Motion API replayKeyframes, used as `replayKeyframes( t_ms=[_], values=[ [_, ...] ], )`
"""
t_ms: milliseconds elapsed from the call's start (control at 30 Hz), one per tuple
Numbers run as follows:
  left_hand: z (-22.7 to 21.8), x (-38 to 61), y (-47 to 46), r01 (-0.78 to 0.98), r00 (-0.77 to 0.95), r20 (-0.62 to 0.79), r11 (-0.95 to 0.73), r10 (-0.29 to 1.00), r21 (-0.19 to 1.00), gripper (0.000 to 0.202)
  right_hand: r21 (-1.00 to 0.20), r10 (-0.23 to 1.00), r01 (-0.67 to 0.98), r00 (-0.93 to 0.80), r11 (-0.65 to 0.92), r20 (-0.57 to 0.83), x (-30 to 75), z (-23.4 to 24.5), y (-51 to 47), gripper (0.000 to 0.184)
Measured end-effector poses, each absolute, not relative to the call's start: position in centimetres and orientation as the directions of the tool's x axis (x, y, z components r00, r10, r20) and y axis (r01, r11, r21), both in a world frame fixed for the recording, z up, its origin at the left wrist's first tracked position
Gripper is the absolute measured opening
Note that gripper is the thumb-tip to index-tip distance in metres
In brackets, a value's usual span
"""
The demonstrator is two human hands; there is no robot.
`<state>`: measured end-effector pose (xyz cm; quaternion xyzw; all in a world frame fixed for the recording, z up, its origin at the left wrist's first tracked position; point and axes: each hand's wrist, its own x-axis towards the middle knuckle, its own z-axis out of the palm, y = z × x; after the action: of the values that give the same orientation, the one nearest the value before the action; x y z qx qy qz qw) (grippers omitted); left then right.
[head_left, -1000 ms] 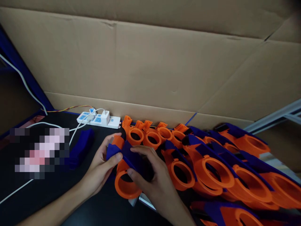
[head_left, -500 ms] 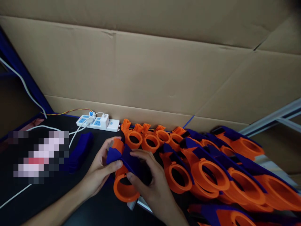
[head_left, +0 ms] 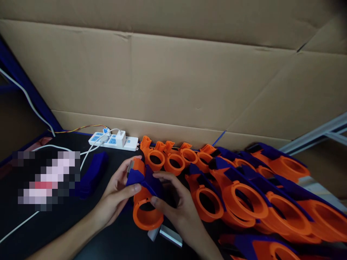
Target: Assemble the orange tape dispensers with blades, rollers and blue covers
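Observation:
An orange and blue tape dispenser [head_left: 142,193] is held between both hands over the black table, its round orange ring facing me. My left hand [head_left: 115,196] grips its left side, thumb pressed on the blue cover and fingers wrapped behind. A shiny metal strip [head_left: 130,166] shows by the left fingers at the orange top. My right hand [head_left: 177,202] pinches the blue part [head_left: 153,182] from the right, thumb below and fingers above. Just under the ring, two metal pieces [head_left: 171,235] lie on the table, partly hidden by the dispenser and right hand.
Several orange and blue tape dispensers [head_left: 244,200] are heaped on the right. Plain orange dispenser bodies [head_left: 173,163] line the back. A white power strip [head_left: 130,143] with cables and a stack of blue parts [head_left: 93,173] are left. A cardboard wall [head_left: 176,83] closes the back.
The dispenser has turned slightly in the hands and shifted a little right, baring the metal strip at its left top. More of the metal pieces below it shows.

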<state>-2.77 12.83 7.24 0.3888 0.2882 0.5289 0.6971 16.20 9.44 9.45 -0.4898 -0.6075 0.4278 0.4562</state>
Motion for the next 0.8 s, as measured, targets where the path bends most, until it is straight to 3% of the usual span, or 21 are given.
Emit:
replayKeyframes(
  t_ms=[633,800],
  values=[
    [6.68,-2.63,13.00,-0.506,0.280,0.004,0.144,0.960,0.850,0.061,-0.958,0.986,0.243,-0.100,0.151,0.130,16.25,9.27,9.66,0.038],
    [6.93,-2.61,12.53,-0.486,0.266,0.017,0.118,0.964,0.866,0.065,-0.980,0.984,0.132,-0.122,0.146,0.130,16.11,9.46,9.54,0.040]
  ],
)
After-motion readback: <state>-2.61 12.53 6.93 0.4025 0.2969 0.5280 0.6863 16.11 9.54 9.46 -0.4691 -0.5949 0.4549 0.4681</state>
